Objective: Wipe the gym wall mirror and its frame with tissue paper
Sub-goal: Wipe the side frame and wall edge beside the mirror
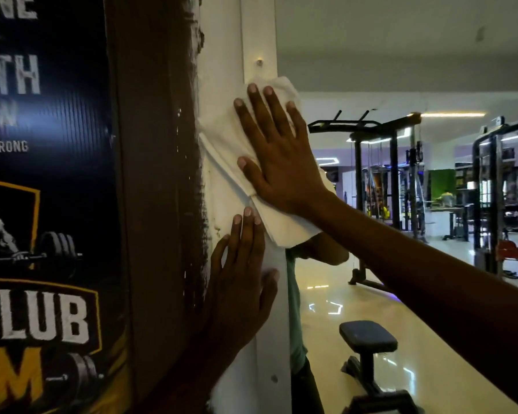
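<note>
A white frame strip runs upright down the left edge of the wall mirror. My right hand lies flat, fingers spread, and presses a folded white tissue paper against the frame. The tissue overlaps the frame and a little of the glass. Below it, my left hand rests flat on the frame with straight fingers, its fingertips just touching the tissue's lower edge.
Left of the frame stands a dark brown pillar face and a black gym poster with white and yellow lettering. The mirror reflects black weight racks, a padded bench and a glossy floor.
</note>
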{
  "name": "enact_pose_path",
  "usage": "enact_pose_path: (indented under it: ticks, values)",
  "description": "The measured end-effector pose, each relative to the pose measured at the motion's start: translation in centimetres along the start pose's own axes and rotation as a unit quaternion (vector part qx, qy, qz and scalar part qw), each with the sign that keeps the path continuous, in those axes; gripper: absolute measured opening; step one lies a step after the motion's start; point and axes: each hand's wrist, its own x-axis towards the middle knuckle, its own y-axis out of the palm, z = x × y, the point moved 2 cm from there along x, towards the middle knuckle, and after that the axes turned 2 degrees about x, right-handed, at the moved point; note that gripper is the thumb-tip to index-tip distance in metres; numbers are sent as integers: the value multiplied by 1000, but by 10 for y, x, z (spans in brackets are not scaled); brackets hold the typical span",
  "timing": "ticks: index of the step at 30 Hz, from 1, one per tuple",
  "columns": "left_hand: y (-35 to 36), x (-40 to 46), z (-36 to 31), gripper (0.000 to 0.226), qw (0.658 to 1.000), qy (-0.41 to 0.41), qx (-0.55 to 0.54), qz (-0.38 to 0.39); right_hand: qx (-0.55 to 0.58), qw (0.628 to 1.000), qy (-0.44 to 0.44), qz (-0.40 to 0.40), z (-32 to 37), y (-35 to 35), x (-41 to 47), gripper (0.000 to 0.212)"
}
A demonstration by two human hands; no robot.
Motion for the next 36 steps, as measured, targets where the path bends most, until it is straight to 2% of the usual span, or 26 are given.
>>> enact_pose_path:
  ticks: [8, 14, 22, 32, 36]
  values:
    - [23, -28, 0, 70, 998, 19, -13, -61, 1, 1000, -7, -12, 28, 8, -62, 76]
    - [30, -47, -5, 78, 997, -3, -57, -56, 6, 1000, 7, -19, 34, 10, -73, 77]
    - [52, -125, -14, 82, 996, 18, -60, -59, -4, 999, 26, -29, 77, 22, -166, 78]
    - [64, -196, -32, 87, 998, 6, -57, -29, -17, 998, 68, -1, 108, 17, -213, 77]
    - [69, -227, -40, 83, 994, -12, -92, -50, -8, 998, 58, -18, 133, 29, -267, 75]
